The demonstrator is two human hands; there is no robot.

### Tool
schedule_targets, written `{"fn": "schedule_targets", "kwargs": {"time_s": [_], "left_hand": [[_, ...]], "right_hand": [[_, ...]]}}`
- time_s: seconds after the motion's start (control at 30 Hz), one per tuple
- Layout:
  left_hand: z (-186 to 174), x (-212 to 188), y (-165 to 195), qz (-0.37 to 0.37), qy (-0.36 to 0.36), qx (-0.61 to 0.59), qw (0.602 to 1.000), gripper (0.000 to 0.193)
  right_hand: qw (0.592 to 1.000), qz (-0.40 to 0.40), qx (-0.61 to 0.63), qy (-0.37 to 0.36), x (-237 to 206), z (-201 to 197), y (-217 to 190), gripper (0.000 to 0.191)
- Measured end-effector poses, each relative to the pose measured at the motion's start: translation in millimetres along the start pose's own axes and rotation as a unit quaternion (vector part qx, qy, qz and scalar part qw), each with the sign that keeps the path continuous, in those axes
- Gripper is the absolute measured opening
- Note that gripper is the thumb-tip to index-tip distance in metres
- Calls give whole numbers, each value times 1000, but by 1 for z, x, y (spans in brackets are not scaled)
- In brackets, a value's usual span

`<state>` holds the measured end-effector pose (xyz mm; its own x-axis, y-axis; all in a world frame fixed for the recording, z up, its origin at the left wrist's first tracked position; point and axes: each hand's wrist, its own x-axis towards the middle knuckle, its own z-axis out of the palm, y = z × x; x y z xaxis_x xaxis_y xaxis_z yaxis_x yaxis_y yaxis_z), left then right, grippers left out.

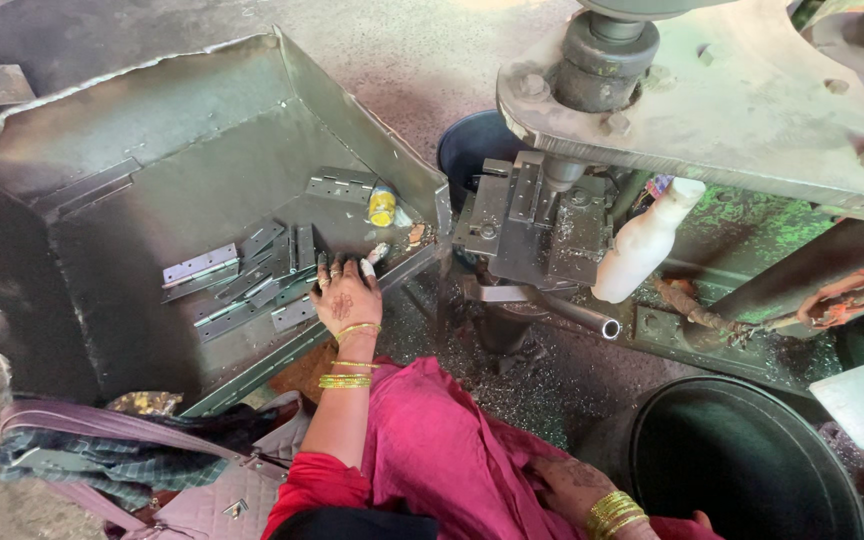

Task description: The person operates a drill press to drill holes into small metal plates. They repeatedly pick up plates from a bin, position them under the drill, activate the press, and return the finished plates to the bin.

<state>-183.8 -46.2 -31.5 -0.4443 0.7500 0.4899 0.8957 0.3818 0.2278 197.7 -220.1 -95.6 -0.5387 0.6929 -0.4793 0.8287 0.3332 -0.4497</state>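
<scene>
Left hand (345,297) is reaching into tray (152,130), fingers spread on hinges (252,285) near its front edge; press (532,215) is sitting unloaded; right hand (577,485) is resting on lap, fingers hidden, cannot tell.

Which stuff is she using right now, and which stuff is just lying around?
Using:
left hand
metal hinge pieces
metal tray
press machine

Lying around:
white bottle
yellow tube
pink bag
black tub
right hand, resting on lap

A single head-worn camera looks steeply down and slightly forward from close above a seated person's lap, taking in the metal tray (152,150) at left, the press machine (672,110) at right and the floor between
</scene>
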Motion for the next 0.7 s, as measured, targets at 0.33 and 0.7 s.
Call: {"fn": "schedule_targets", "kwargs": {"time_s": [0.33,0.7], "left_hand": [[4,0,-2,-2,3,-12,1000,35],[0,0,0,-2,-1,-14,1000,33]], "right_hand": [[1000,-1,5,15,6,11,10,42],[1000,-4,20,8,4,7,12,39]]}}
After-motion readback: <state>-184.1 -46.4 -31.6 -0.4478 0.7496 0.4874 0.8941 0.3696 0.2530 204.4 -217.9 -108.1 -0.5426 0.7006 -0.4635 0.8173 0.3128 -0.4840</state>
